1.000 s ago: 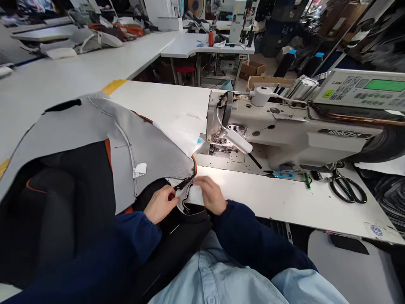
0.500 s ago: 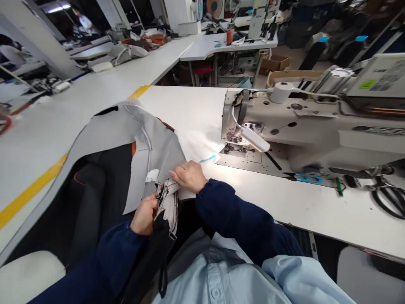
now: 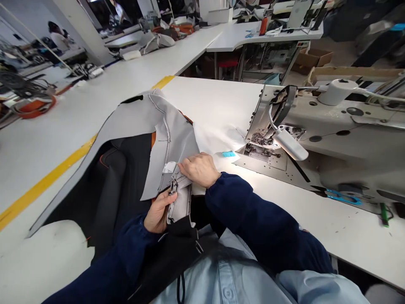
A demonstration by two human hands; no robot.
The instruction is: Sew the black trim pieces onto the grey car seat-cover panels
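A large sewn piece of grey and black fabric (image 3: 179, 131) lies over the front of the white table, its near end hanging toward my lap. My left hand (image 3: 159, 212) is closed on the stitched edge of this piece, thumb on top of a light grey seamed strip (image 3: 181, 198). Just above and to the right, my right hand (image 3: 200, 169) pinches the upper end of the same strip, fingers curled over it. A small white label (image 3: 170, 167) shows on the grey fabric beside the hands. Fingertips of both hands are partly hidden by the cloth.
To the right stands a sewing machine (image 3: 354, 126) with a lit lamp (image 3: 291, 144) by its needle. Blue-handled snips (image 3: 343, 197) lie at its base. A white sheet (image 3: 215, 141) with a blue mark rests left of the needle. Yellow tape (image 3: 50, 179) crosses the table (image 3: 133, 80).
The view has turned left, so the table and machine sit farther right. My left hand has shifted along the strip, its thumb now on top, and the strip lies more opened out.
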